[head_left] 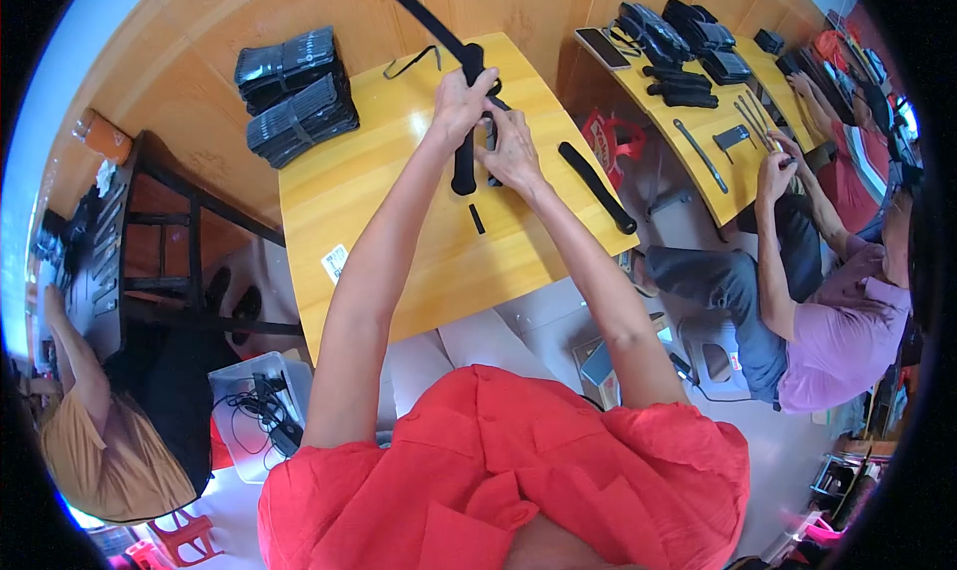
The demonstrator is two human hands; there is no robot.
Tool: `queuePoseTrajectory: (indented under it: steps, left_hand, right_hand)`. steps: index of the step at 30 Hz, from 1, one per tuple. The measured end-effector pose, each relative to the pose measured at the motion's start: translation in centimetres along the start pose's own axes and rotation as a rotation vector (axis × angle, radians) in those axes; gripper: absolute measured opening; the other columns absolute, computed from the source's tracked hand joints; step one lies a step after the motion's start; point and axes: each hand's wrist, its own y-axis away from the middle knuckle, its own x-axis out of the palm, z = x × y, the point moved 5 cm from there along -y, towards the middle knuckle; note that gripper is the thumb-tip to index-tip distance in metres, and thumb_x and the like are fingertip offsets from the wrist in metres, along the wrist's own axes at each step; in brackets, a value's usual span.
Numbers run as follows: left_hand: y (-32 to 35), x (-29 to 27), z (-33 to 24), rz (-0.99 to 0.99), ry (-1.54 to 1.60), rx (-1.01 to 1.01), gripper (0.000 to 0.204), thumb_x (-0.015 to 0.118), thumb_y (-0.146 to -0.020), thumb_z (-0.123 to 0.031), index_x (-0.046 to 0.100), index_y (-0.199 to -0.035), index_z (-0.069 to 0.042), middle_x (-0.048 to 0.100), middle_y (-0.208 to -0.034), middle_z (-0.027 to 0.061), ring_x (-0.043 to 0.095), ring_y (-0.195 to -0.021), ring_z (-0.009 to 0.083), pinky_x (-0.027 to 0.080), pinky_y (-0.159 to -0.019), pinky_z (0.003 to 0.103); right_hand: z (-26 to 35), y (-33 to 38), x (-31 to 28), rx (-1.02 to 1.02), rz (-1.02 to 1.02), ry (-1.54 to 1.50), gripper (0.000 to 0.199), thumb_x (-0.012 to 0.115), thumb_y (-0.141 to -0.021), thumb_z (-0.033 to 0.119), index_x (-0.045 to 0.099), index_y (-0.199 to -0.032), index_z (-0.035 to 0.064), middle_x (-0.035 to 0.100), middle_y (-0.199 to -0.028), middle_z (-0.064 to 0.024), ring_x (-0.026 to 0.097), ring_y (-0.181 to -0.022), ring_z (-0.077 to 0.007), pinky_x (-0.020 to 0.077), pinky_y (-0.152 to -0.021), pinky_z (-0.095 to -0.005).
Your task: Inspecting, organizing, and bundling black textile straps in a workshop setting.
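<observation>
Above the far part of my yellow table (399,261), both my hands meet on a long black strap-like piece (427,17). One end of it sticks up past the table's far edge, and a broader rounded end (464,176) hangs down toward me. My left hand (461,110) is closed round its middle. Just below and to the right, my right hand (513,153) pinches it with bent fingers; its exact grip is partly hidden. A short black strip (477,219) lies nearer to me. Further right rests a black padded tube (598,187).
Bundled black packages (304,120) are stacked at the table's far left, near a thin black cord (411,64). A white label (335,262) lies at the left edge. At right, a person in purple (842,331) works at another table (698,132). A cable bin (231,411) stands lower left.
</observation>
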Motion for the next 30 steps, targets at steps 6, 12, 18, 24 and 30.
queuePoseTrajectory:
  steps: [6, 12, 18, 24, 30]
  left_hand:
    - [1.7, 0.5, -3.4, -0.105, -0.101, 0.11, 0.035, 0.06, -0.081, -0.032, 0.055, -0.077, 0.002, 0.054, -0.051, 0.0084, 0.055, -0.047, 0.0156, 0.045, -0.041, 0.029]
    - [1.5, -2.5, -4.1, -0.267, 0.224, 0.054, 0.034, 0.056, -0.083, -0.035, 0.056, -0.082, -0.001, 0.053, -0.05, 0.0099, 0.053, -0.046, 0.0197, 0.044, -0.048, 0.032]
    - [1.2, -9.3, -6.3, -0.435, 0.854, -0.041, 0.032, 0.05, -0.088, -0.034, 0.042, -0.085, -0.003, 0.043, -0.052, 0.0064, 0.044, -0.043, 0.0197, 0.045, -0.042, 0.037]
    - [6.2, -15.4, -10.6, -0.238, 0.484, 0.121, 0.028, 0.056, -0.085, -0.031, 0.043, -0.079, -0.006, 0.041, -0.053, 0.0008, 0.043, -0.045, 0.0138, 0.041, -0.044, 0.031]
    - [14.7, -12.8, -6.0, 0.082, 0.055, -0.076, 0.033, 0.056, -0.084, -0.037, 0.045, -0.071, -0.009, 0.04, -0.045, 0.0004, 0.041, -0.037, 0.0118, 0.037, -0.04, 0.026]
  right_hand:
    - [-0.6, -0.1, -2.3, 0.108, 0.03, 0.102, 0.05, 0.053, -0.075, 0.004, 0.045, -0.122, 0.02, 0.049, -0.102, -0.0186, 0.055, -0.091, -0.0399, 0.0448, -0.079, -0.0467]
    - [0.9, 2.3, -6.2, -0.023, 0.075, 0.184, 0.032, 0.044, -0.078, 0.002, 0.059, -0.103, 0.0134, 0.056, -0.092, -0.0204, 0.057, -0.084, -0.04, 0.0454, -0.074, -0.0472]
    - [1.2, 6.8, -10.6, 0.005, 0.243, 0.209, 0.013, 0.044, -0.079, -0.003, 0.056, -0.081, 0.0019, 0.057, -0.082, -0.02, 0.058, -0.082, -0.0332, 0.044, -0.071, -0.0388]
    - [1.0, 12.1, -16.2, 0.121, 0.364, -0.158, 0.01, 0.048, -0.078, -0.001, 0.056, -0.081, 0.0026, 0.056, -0.078, -0.0045, 0.054, -0.078, -0.0155, 0.0408, -0.073, -0.0277]
    - [1.8, 15.1, -15.6, 0.22, 0.518, -0.518, 0.012, 0.051, -0.074, 0.0, 0.059, -0.083, 0.0027, 0.058, -0.083, -0.0018, 0.053, -0.084, -0.012, 0.0396, -0.08, -0.0249]
